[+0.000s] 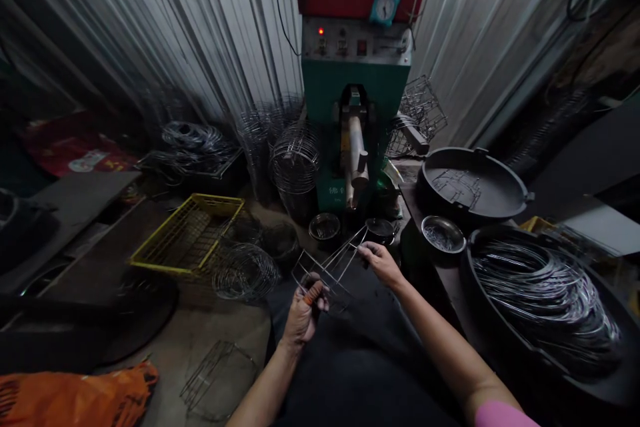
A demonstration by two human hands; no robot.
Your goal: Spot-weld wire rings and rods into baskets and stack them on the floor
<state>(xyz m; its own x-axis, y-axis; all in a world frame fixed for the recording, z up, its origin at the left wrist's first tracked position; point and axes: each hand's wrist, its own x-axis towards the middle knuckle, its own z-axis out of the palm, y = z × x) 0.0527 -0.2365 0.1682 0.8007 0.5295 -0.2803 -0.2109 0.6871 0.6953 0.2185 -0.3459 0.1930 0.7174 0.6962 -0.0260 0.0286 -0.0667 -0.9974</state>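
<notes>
My left hand (304,313) is closed around the near left part of a thin wire frame (334,272), held over my dark-covered lap. Something orange-brown wraps one of its fingers. My right hand (383,263) pinches the frame's right end, or a wire at that end; I cannot tell which. Directly beyond my hands stands a green machine (325,93) with a thick metal arm (357,147) pointing toward me. Below that arm sit a small bowl (324,227) and a dark round dish (380,228).
At right, a large black pan (473,177) holds wire pieces, a metal bowl (443,235) holds small parts, and another pan holds wire rings (545,293). Left are a yellow basket (187,265), stacked rings (245,272) and a wire frame (220,377) on the floor.
</notes>
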